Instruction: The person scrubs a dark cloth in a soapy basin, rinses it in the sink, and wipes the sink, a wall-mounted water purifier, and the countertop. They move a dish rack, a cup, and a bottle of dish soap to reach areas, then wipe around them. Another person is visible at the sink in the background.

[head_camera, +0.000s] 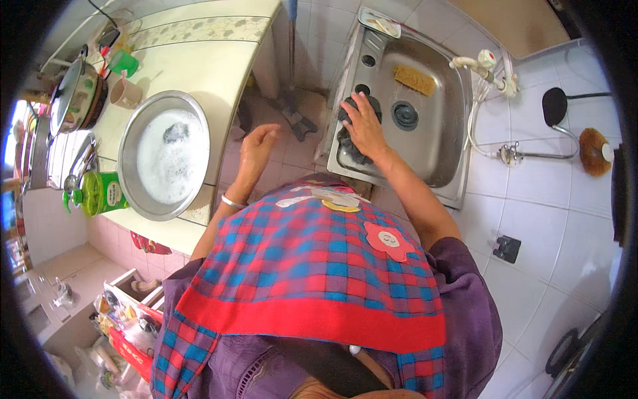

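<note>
My right hand (366, 127) lies on a bunched dark cloth (376, 107) at the left side of the stainless-steel sink (438, 134), its fingers spread over the top. More dark material (349, 147) extends below the hand toward the sink's near corner. My left hand (255, 149) hangs over the gap between counter and sink, touching neither. Its fingers look bent and close together; the palm side is hidden. On the counter to my left stands a metal basin (202, 197) of sudsy water, with a dark patch (176, 133) showing through the foam.
A yellow sponge (414, 81) and a dark drain strainer (404, 115) are in the sink. Over its right edge juts the faucet (468, 62). Beside the basin are a green soap bottle (92, 194), a pink cup (125, 94) and a lidded pot (75, 102). The counter (224, 65) bounds the floor gap.
</note>
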`<state>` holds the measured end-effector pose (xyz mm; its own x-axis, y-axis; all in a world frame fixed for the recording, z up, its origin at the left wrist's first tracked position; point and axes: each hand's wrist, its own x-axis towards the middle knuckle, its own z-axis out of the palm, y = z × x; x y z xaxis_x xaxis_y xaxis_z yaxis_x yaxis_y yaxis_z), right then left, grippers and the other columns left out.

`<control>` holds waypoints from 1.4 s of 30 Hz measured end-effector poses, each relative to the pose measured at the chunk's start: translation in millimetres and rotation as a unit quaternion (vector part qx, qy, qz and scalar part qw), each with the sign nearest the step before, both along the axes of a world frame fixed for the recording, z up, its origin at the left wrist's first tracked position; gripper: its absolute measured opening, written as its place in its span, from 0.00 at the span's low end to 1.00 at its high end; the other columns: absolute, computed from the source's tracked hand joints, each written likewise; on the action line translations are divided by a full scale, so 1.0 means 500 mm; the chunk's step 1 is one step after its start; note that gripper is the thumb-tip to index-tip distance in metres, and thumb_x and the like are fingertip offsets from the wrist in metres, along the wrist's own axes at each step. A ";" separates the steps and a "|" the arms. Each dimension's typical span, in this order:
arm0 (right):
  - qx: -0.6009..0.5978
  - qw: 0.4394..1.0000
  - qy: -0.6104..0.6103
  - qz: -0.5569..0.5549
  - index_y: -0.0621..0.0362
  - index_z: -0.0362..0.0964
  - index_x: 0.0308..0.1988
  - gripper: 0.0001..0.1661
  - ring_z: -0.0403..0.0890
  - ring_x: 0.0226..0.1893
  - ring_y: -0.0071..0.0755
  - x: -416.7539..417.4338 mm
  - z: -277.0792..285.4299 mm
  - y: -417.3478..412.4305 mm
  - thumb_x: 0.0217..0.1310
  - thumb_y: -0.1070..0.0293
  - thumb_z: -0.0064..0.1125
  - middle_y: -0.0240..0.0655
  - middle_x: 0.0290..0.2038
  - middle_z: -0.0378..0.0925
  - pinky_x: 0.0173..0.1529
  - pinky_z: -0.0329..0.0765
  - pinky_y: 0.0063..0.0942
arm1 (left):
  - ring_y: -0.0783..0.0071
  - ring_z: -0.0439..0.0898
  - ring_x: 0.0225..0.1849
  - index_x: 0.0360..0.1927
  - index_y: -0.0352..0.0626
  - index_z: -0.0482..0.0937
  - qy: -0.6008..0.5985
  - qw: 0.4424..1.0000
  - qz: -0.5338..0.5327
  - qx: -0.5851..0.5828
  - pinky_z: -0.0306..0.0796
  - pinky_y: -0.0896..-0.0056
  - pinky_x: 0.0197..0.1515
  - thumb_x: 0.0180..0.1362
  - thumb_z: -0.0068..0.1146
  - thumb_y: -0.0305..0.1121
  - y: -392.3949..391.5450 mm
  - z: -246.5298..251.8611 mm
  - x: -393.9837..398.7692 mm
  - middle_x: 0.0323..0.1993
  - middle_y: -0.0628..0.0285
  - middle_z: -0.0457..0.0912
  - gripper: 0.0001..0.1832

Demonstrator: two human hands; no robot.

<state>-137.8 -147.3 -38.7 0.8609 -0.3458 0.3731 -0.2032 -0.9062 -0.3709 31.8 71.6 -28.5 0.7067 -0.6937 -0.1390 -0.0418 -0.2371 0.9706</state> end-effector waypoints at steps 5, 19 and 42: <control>-0.063 0.994 0.005 -0.090 0.52 0.61 0.54 0.27 0.56 0.60 0.54 0.092 -0.025 -0.134 0.53 0.67 0.54 0.46 0.58 0.57 0.61 0.56 0.44 | 0.79 0.74 0.33 0.41 0.38 0.78 -0.003 0.998 0.052 0.029 0.68 0.78 0.38 0.56 0.48 0.30 0.054 0.002 -0.007 0.30 0.64 0.79 0.12; -0.043 0.966 0.053 -0.251 0.46 0.63 0.54 0.21 0.64 0.54 0.51 0.213 -0.048 -0.293 0.62 0.57 0.45 0.46 0.54 0.62 0.53 0.65 0.46 | 0.80 0.75 0.29 0.41 0.40 0.77 -0.009 0.983 0.178 0.044 0.69 0.78 0.35 0.58 0.46 0.31 0.179 0.063 -0.035 0.25 0.66 0.77 0.11; 0.132 0.990 -0.043 0.030 0.63 0.67 0.47 0.20 0.72 0.45 0.47 0.373 0.215 0.043 0.59 0.60 0.49 0.48 0.43 0.72 0.50 0.67 0.34 | 0.72 0.75 0.40 0.45 0.37 0.75 -0.243 0.795 0.552 0.059 0.67 0.74 0.44 0.59 0.46 0.27 0.611 0.017 0.202 0.39 0.57 0.78 0.12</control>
